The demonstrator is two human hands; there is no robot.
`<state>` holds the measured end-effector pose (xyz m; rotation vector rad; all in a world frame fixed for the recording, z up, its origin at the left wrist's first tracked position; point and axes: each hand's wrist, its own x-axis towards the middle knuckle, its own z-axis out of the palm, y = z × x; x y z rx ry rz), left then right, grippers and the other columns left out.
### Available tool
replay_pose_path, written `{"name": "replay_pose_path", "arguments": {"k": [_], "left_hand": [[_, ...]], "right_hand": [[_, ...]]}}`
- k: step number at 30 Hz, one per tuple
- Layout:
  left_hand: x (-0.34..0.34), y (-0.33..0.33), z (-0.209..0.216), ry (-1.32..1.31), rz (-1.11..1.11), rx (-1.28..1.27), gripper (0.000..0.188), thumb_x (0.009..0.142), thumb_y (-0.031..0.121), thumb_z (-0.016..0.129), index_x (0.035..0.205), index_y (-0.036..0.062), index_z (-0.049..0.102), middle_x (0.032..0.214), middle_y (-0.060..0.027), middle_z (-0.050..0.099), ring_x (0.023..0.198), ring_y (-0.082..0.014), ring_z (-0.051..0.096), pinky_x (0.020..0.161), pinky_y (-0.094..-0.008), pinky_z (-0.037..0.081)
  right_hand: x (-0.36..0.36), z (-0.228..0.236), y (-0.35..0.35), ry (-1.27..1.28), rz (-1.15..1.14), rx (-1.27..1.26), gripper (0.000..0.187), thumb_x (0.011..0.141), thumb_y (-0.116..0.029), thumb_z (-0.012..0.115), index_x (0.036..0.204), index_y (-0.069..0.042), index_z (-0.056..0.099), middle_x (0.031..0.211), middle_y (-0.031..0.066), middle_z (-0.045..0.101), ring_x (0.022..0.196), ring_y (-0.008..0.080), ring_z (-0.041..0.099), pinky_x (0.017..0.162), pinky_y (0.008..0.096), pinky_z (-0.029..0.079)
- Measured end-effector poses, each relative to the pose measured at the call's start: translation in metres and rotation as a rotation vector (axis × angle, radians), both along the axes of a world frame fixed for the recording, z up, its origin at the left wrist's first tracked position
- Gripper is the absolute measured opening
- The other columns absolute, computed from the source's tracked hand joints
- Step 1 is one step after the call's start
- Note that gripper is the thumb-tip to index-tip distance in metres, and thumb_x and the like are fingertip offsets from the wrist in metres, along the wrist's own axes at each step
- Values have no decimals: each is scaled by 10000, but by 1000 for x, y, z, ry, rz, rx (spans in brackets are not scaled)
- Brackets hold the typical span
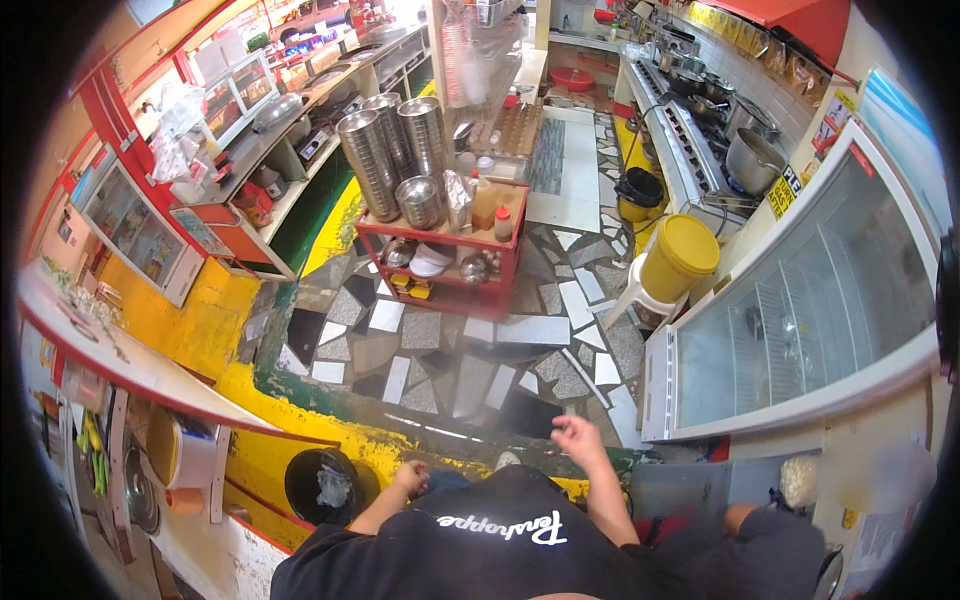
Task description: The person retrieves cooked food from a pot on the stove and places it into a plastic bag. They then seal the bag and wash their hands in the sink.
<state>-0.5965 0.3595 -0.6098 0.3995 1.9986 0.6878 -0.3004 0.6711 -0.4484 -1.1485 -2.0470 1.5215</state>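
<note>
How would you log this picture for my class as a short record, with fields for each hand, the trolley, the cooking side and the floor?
Left hand: low, right of the black bin; contents unclear
Right hand: in front of the body, fingers curled; contents unclear
Trolley: red trolley, stacked metal tins on top
Cooking side: large metal pot on the stove; yellow bucket nearby
Floor: mosaic floor of irregular pieces

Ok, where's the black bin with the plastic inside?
In the head view, the black bin is at lower left, just left of your left hand.
</note>
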Motion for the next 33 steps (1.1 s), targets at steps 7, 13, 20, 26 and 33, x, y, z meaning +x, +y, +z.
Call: {"name": "replay_pose_path", "arguments": {"k": [7, 13, 20, 26, 33], "left_hand": [[-88, 176, 1, 55, 239, 40, 181, 766, 107, 676, 935, 45, 658, 684, -58, 639, 546, -123, 583, 456, -289, 445], [-151, 388, -43, 65, -4, 81, 203, 692, 73, 635, 891, 68, 675, 623, -57, 617, 558, -149, 595, 528, -304, 475], [-160, 738, -40, -27, -835, 185, 390, 732, 222, 659, 1082, 54, 631, 979, -160, 654, 945, -258, 624, 837, -352, 488], [-159, 1008, -38, 120, -1160, 345, 361, 808, 236, 601, 1101, 25, 604, 1025, -115, 659, 921, -210, 624, 813, -327, 483], [-232, 1150, -53, -82, -745, -91, 342, 805, 255, 623, 1084, 57, 634, 969, -127, 665, 851, -228, 630, 716, -369, 500]], "right_hand": [[-57, 21, 217, 201, -157, -8, 247, 862, -77, 503, 1081, -59, 617, 790, 69, 591, 704, 122, 568, 614, 277, 474], [-77, -58, 318, -321, 31, 154, 361, 786, -140, 569, 1140, -78, 601, 1099, 178, 603, 1037, 340, 563, 897, 392, 446], [-72, -56, 444, -142, -374, -133, 311, 769, -161, 611, 1060, -57, 643, 934, 145, 663, 851, 265, 644, 793, 339, 500], [-89, -61, 623, -271, -630, -13, 308, 787, -162, 591, 1073, -57, 632, 888, 135, 670, 819, 255, 646, 750, 347, 504], [-189, -31, 904, -266, -219, 28, 319, 800, -177, 586, 1084, -37, 617, 1016, 170, 644, 935, 312, 620, 827, 387, 482]]}}
